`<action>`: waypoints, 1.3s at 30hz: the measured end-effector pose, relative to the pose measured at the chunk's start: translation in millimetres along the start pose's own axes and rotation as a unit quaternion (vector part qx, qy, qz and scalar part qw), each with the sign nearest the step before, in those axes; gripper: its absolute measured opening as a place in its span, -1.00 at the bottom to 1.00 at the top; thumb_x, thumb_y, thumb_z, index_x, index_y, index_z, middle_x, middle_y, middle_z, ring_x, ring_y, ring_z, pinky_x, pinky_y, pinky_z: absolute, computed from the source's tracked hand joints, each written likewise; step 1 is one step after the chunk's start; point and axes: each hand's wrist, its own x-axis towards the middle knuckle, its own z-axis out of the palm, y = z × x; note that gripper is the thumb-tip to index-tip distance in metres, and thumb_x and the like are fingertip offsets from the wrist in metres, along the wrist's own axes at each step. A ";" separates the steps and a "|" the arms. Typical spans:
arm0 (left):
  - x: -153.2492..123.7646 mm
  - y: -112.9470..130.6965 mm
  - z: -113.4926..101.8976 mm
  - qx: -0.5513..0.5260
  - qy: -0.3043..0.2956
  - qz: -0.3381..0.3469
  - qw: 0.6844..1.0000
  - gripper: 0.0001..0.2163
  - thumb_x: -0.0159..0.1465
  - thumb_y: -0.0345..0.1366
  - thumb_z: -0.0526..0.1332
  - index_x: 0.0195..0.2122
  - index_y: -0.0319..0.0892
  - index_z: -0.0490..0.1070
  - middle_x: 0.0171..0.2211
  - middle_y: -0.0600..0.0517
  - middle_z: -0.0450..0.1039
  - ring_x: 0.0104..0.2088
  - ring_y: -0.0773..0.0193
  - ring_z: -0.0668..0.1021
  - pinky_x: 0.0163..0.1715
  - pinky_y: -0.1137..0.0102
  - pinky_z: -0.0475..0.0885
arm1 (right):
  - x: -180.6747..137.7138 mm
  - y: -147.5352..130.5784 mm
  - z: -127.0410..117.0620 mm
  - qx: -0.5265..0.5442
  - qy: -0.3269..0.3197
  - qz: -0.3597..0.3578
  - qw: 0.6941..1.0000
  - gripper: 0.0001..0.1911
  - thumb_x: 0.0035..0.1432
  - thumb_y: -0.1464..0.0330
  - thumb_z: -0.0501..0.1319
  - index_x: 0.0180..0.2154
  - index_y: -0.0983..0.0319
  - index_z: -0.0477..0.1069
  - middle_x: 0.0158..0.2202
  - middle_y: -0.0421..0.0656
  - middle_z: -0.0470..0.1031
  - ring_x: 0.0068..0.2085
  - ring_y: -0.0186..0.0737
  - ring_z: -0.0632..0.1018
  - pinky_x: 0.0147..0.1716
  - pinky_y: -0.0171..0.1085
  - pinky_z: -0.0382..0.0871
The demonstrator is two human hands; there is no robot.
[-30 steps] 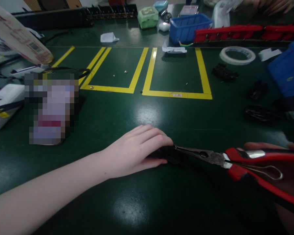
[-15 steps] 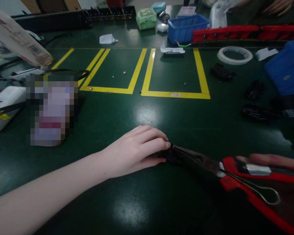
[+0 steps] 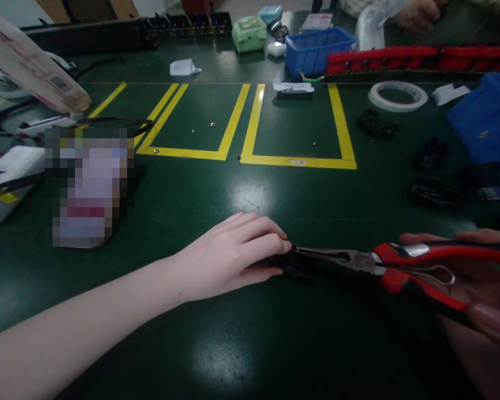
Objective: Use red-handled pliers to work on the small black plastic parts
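My left hand (image 3: pixel 233 249) is curled nearly closed, thumb and fingertips pinching a small, dark black piece (image 3: pixel 298 269) at the tips of the red-handled, long-nosed metal pliers (image 3: pixel 360 261). My right hand (image 3: pixel 485 286) wraps loosely around the handles at the pliers' other end, where a bent wire loop (image 3: pixel 446 282) shows between them. The pliers' jaws look almost together; whether they grip the piece I cannot tell, since my fingers hide much of it. My worry is a slip: the narrow tips could skid off and nip my fingertip, right beside them. A loose hold on the handles could let the tips twist, and a weak pinch could lose the piece across the glossy dark-green surface (image 3: pixel 233 350). Beyond the pliers' handles lie crumpled black bundles (image 3: pixel 435 193); dark on dark, a stray piece could hide among them.
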 end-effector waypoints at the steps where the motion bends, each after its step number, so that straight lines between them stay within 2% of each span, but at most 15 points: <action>1: 0.0 -0.2 0.1 0.000 0.000 0.001 1.000 -0.85 0.41 -0.31 0.18 -0.03 -0.18 0.35 -0.04 -0.05 0.47 -0.03 0.19 0.51 -0.06 0.32 0.44 | 1.1 -0.2 1.3 0.007 -0.001 0.004 1.000 -0.54 -0.09 0.18 0.42 -0.07 -0.16 0.48 -0.09 -0.09 0.60 -0.08 0.10 0.63 -0.09 0.14 0.62; 4: -0.2 -0.3 0.4 0.001 0.003 0.002 1.000 -0.85 0.41 -0.32 0.19 -0.03 -0.19 0.35 -0.04 -0.04 0.47 -0.05 0.19 0.50 -0.07 0.32 0.44 | 4.8 1.2 5.3 0.015 0.001 0.023 1.000 -0.65 -0.01 0.22 0.36 -0.10 -0.11 0.51 -0.11 -0.10 0.61 -0.11 0.06 0.64 -0.14 0.08 0.64; 8: 0.3 0.7 0.8 -0.002 0.003 -0.002 1.000 -0.86 0.42 -0.31 0.18 -0.04 -0.19 0.35 -0.05 -0.04 0.47 -0.07 0.20 0.50 -0.09 0.33 0.43 | 9.5 -2.9 14.7 0.023 0.038 0.069 0.997 -0.76 -0.09 0.21 0.38 -0.27 -0.03 0.58 -0.17 -0.10 0.63 -0.17 0.01 0.66 -0.27 -0.07 0.68; 14: 0.1 2.0 0.5 -0.003 -0.001 -0.009 1.000 -0.88 0.42 -0.32 0.18 -0.05 -0.18 0.35 -0.06 -0.02 0.47 -0.06 0.22 0.50 -0.09 0.34 0.42 | 8.3 -12.4 25.0 0.071 0.086 0.112 0.987 -0.62 -0.35 0.16 0.48 -0.35 0.00 0.59 -0.20 -0.16 0.65 -0.17 0.03 0.66 -0.29 -0.13 0.65; 21: 0.1 1.3 0.2 -0.015 -0.003 -0.007 1.000 -0.88 0.41 -0.35 0.20 -0.06 -0.18 0.35 -0.05 -0.01 0.46 -0.05 0.24 0.49 -0.05 0.35 0.42 | 10.8 -15.1 22.5 0.067 0.105 0.140 0.982 -0.57 -0.40 0.15 0.48 -0.33 -0.01 0.60 -0.14 -0.17 0.64 -0.08 0.10 0.63 -0.06 0.04 0.59; 24: 0.2 1.6 0.6 -0.016 0.004 -0.012 1.000 -0.89 0.42 -0.34 0.18 -0.05 -0.18 0.35 -0.05 -0.01 0.46 -0.06 0.24 0.49 -0.05 0.35 0.43 | 13.5 -16.1 21.8 0.071 0.122 0.172 0.975 -0.51 -0.46 0.14 0.49 -0.31 0.00 0.61 -0.10 -0.17 0.63 -0.05 0.10 0.62 -0.01 0.01 0.57; 31: -0.1 0.1 0.5 -0.013 0.000 -0.009 1.000 -0.86 0.41 -0.32 0.20 -0.03 -0.18 0.35 -0.04 -0.02 0.47 -0.04 0.23 0.50 -0.05 0.33 0.44 | 11.6 -13.9 23.2 0.086 0.090 0.155 0.980 -0.54 -0.40 0.14 0.50 -0.31 0.04 0.61 -0.12 -0.19 0.64 -0.10 -0.04 0.64 -0.21 -0.28 0.62; 39: -0.3 0.4 1.2 0.003 0.001 -0.003 1.000 -0.87 0.42 -0.31 0.17 -0.04 -0.18 0.35 -0.04 -0.02 0.47 -0.05 0.22 0.51 -0.06 0.32 0.45 | 11.8 -17.6 26.3 0.084 0.085 0.166 0.979 -0.50 -0.47 0.14 0.51 -0.32 0.04 0.61 -0.13 -0.19 0.65 -0.18 -0.08 0.66 -0.28 -0.32 0.61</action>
